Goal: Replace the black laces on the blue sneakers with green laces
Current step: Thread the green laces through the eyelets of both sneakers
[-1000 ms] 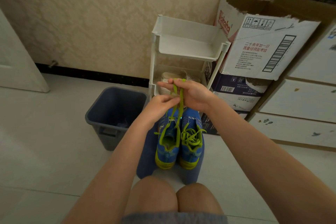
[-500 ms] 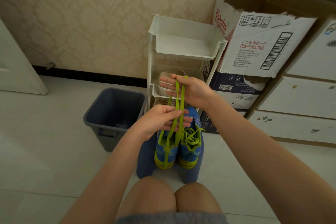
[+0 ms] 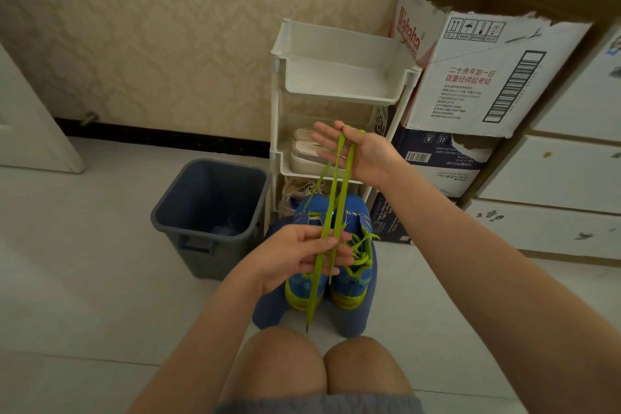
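Two blue sneakers (image 3: 349, 286) with yellow-green soles stand side by side on a blue stool (image 3: 364, 316) in front of my knees. The right sneaker carries a tied green lace. A long green lace (image 3: 336, 195) runs up from the left sneaker in two strands. My right hand (image 3: 359, 151) is raised above the shoes and pinches the top of the lace with its thumb, fingers spread. My left hand (image 3: 295, 255) sits lower, just above the shoes, and pinches both strands between thumb and fingers. One lace end hangs below it.
A grey bin (image 3: 208, 212) stands on the floor to the left of the stool. Behind the stool is a white shelf rack (image 3: 339, 77) holding pale shoes. Cardboard boxes (image 3: 487, 77) and white drawers (image 3: 554, 178) are at the right.
My right hand has risen, pulling the green lace upward. My left hand has slid down the strands toward the shoes. The two hands are now further apart.
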